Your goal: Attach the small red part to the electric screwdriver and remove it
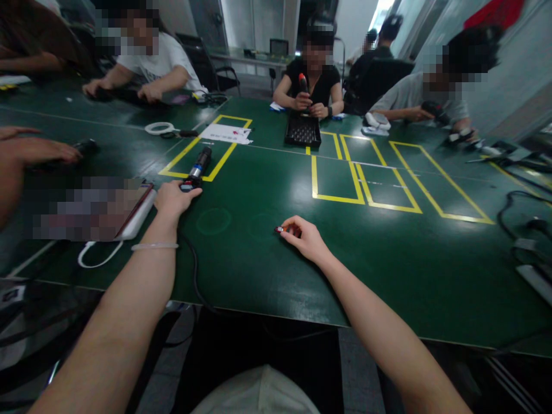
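We see the left hand (pixel 170 198) closed about the near end of a black cylindrical hand tool (pixel 200 162) with a silver and blue band, its thumb out to the right; the fingers on the far side are mostly hidden from us. The tool points away, its far part overlapping a yellow tape outline (pixel 179 175) on the green table (pixel 259 276). The right hand (pixel 305 237) is well apart from it, near the middle of the table's near half, with thumb and forefinger pinching a small dark-red and white piece (pixel 279 229). That piece is too small for us to name, and we cannot tell whether it touches the tabletop. A pale bracelet (pixel 155 246) circles the left wrist. To the left of that forearm we make out a screen device, mostly blurred, with a white body (pixel 140 215) and a looped white cable (pixel 99 264). Beyond the left hand lies a white paper sheet (pixel 226 134), and across the table a co-worker's hand (pixel 302 102) holds a red-tipped black tool (pixel 303 85) above a black tray (pixel 288 138).
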The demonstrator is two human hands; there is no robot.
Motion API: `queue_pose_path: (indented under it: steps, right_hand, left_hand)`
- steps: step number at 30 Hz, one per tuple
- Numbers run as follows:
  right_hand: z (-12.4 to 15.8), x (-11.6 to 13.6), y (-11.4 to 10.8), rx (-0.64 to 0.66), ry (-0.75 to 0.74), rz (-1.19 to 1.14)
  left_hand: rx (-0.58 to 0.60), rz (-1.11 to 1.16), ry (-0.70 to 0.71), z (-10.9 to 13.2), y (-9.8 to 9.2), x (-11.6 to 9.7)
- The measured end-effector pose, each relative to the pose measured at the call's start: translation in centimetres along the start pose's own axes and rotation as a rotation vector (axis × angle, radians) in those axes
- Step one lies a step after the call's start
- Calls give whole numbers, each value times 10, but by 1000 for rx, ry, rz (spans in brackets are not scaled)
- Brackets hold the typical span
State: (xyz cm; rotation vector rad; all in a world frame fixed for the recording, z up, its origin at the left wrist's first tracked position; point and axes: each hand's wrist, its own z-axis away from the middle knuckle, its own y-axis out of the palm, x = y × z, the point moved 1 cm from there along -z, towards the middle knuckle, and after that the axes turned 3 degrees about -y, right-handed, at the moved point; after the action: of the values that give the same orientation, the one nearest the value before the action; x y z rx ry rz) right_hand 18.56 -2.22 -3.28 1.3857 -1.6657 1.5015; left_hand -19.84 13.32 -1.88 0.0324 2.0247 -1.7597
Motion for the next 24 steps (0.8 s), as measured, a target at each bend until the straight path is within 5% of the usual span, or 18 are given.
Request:
queue_pose_path:
  steps: [7,24]
  right_hand:
    - [-1,-2,1,-3,3,6]
    - [-4,-7,-5,-145,-29,95]
  left_hand:
    - [52,6,89,20,5,-24]
    - [291,51,645,118,25,-114]
